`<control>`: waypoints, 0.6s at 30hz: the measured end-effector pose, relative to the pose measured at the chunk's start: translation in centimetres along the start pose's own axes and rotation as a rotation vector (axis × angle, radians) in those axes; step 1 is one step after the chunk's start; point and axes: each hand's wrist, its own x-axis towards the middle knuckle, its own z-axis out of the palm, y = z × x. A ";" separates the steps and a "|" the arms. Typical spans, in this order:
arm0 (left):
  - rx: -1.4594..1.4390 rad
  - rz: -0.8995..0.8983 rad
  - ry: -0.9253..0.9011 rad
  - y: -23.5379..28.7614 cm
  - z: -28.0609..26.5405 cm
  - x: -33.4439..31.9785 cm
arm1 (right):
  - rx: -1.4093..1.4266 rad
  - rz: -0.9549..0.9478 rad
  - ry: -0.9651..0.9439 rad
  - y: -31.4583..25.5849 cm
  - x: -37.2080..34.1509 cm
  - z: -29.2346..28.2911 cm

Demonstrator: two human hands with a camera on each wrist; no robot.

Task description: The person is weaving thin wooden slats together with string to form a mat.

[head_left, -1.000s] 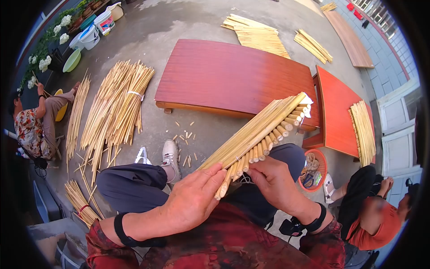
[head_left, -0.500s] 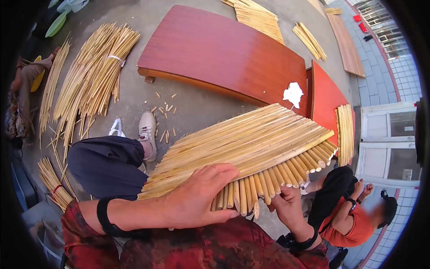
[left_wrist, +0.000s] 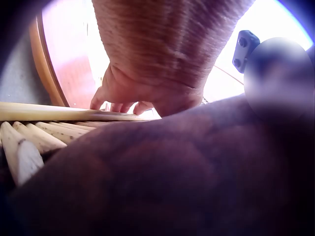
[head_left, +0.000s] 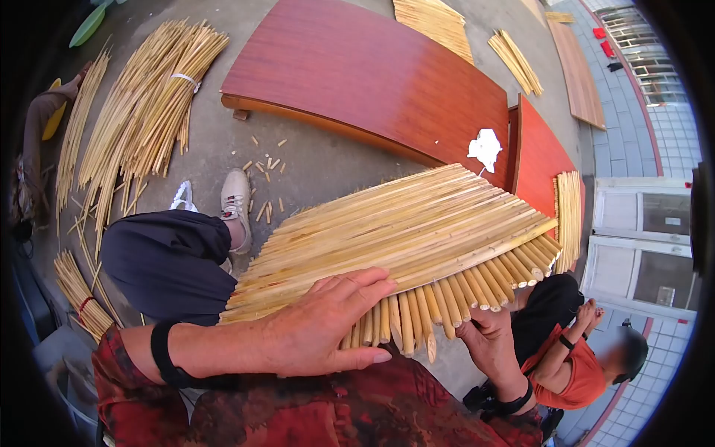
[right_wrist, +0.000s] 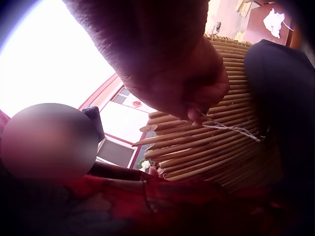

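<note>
A mat of straw-coloured sticks [head_left: 387, 231] lies across the person's lap, its rounded stick ends fanning out along the near side. The left hand [head_left: 328, 324] rests on its upper face, fingers extended over the top stick and thumb straight along the near stick ends. In the left wrist view, the left fingertips [left_wrist: 130, 107] touch that top stick. At the right, beneath the stick ends, is the right hand [head_left: 488, 343], partly hidden by them. The right wrist view shows its curled fingers pinching a twisted white string [right_wrist: 231, 129] that runs across the sticks.
A low reddish-brown table [head_left: 357, 74] stands ahead, with a crumpled white piece [head_left: 485, 149] on it. Loose sticks [head_left: 145, 104] lie at left, a tied bundle [head_left: 82, 298] nearer. Short offcuts [head_left: 267, 167] litter the ground. Another person [head_left: 573, 365] sits at right.
The mat has turned from edge-on to show its broad upper face. The left hand has spread flatter over it, and the right hand has moved under the stick ends. The view has shifted right.
</note>
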 end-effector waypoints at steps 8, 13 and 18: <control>0.016 0.010 -0.003 0.1 0.0 0.2 | 0.111 0.060 0.034 -0.5 0.1 -0.2; 0.033 0.004 -0.015 0.1 0.1 0.3 | 0.011 0.062 0.046 -0.6 0.0 -0.3; 0.068 0.021 -0.004 0.1 0.3 0.4 | -0.195 -0.051 0.085 -0.4 0.3 0.0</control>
